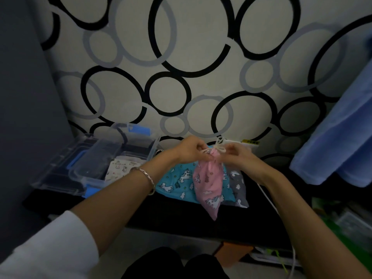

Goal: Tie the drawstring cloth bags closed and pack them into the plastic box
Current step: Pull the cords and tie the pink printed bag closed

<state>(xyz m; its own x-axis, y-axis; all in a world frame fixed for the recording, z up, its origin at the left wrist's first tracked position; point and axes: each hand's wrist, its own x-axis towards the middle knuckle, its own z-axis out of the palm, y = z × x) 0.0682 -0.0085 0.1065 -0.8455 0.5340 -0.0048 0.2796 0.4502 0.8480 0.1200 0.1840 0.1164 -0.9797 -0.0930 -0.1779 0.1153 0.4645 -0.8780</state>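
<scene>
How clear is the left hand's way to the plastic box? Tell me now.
Probably yes: the open plastic box sits just left of the left hand, nothing between; but that hand pinches the neck of the pink bag.

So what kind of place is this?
Probably a room in a home: circle-patterned wallpaper, a blue cloth hanging at the right, and a dark table with printed cloth bags beside a clear plastic box.

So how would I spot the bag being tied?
Below the circle-patterned wall, right of the clear plastic box, left hand and right hand meet over the dark table. They pinch the cord at the neck of the pink bag; the teal bag and grey bag beneath it lie flat.
</scene>
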